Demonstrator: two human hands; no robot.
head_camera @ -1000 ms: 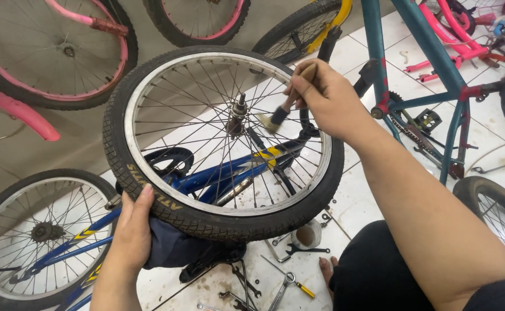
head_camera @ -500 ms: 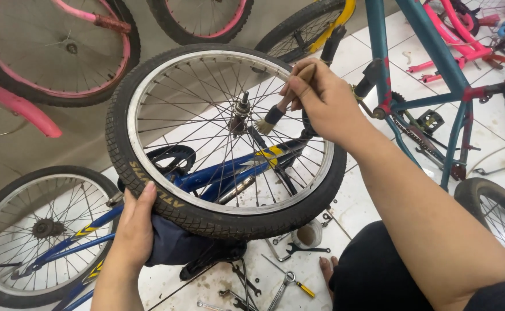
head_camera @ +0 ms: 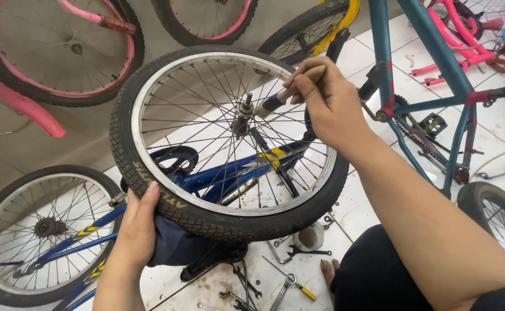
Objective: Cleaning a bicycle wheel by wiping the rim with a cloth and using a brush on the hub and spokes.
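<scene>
Left hand [head_camera: 139, 230] clamped on black rubber-tyred spoked bicycle wheel [head_camera: 229, 141], lower rim. Right hand [head_camera: 328, 103] pinching wooden-handled brush [head_camera: 290, 92] at hub [head_camera: 244, 109]. Since earlier: wheel lifted, brush unmoved.

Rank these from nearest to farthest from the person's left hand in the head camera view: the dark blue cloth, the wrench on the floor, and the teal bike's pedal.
1. The dark blue cloth: right beside the left hand, under the tyre it grips.
2. The wrench: on the floor tiles, lower middle.
3. The pedal: far right, on the teal bike.
</scene>
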